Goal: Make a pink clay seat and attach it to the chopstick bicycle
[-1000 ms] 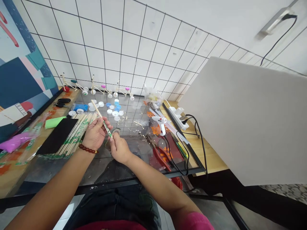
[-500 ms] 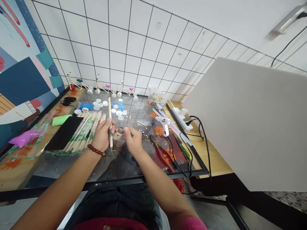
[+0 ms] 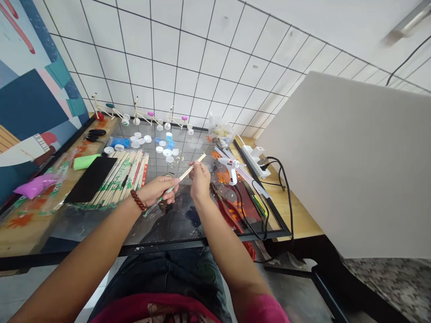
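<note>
My left hand [image 3: 156, 190] is closed around a pair of wooden chopsticks [image 3: 186, 174] and their clear, green-printed wrapper [image 3: 152, 210], whose loose end hangs below my palm. The bare wood slants up to the right. My right hand [image 3: 200, 180] pinches the same chopsticks close to their upper tips. To the left lies a row of wrapped chopsticks [image 3: 117, 179] beside a black flat sheet [image 3: 91, 179]. White and blue bottle caps [image 3: 167, 152] lie scattered beyond my hands.
Small tricycle-like stick models [image 3: 144, 114] line the back wall. At right are a white glue gun [image 3: 230, 169] with its cord, red-handled pliers [image 3: 232, 215], glue sticks [image 3: 251, 172], a yellow-green cutter [image 3: 257, 202] and a power strip [image 3: 256, 161]. A large pale panel [image 3: 353, 170] stands further right.
The chopsticks have tilted from upright to a rightward slant, bare wood now showing from the wrapper. My right hand has moved up and right onto their upper end; my left has shifted right.
</note>
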Demonstrator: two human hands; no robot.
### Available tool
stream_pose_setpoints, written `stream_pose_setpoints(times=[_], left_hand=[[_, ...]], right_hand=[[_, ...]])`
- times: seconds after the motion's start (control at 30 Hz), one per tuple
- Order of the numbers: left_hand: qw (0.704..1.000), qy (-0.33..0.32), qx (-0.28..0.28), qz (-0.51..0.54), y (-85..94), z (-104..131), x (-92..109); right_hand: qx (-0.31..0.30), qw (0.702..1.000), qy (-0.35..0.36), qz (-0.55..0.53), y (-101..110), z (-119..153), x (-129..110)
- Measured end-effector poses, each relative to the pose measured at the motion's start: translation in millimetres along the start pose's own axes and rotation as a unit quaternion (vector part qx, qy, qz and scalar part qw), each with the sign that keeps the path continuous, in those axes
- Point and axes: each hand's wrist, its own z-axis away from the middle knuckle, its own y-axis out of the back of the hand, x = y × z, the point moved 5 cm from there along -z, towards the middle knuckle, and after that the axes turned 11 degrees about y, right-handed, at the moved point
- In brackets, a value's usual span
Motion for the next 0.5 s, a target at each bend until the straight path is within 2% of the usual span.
stream_pose_setpoints(times=[0.07,0.13,0.2,0.23,0.27,0.3,0.37,0.4,0.43,0.5], left_hand=[[0.999,0.017,-0.02,-0.025,4.2,11,3],[0.997,0.03,-0.004,-0.074,14.2,31,6],[0.988,0.038,0.062,-0.135,33.4,62,11],[0.981,0.043,0.118,-0.15,47.5,81,14],[0.967,0.039,0.201,-0.154,65.4,102,19],[0.939,0.035,0.297,-0.169,85.0,125,25],[0.834,0.013,0.512,-0.204,124.1,175,40],[0.782,0.022,0.581,-0.224,139.8,194,46],[0.735,0.039,0.629,-0.249,153.2,208,51],[0.688,0.039,0.669,-0.278,173.6,221,61]], right_hand=[[0.05,0.999,0.003,-0.012,6,-5,-3],[0.104,0.994,0.001,-0.025,17,-11,-7],[0.149,0.988,0.0,-0.036,30,-19,-11],[0.16,0.986,0.001,-0.039,35,-22,-13],[0.165,0.985,0.001,-0.041,40,-25,-14],[0.165,0.985,0.0,-0.042,42,-27,-14],[0.156,0.987,-0.006,-0.046,41,-26,-12],[0.145,0.988,-0.01,-0.047,37,-23,-9],[0.13,0.99,-0.013,-0.046,32,-20,-7],[0.088,0.995,-0.011,-0.039,19,-11,-2]])
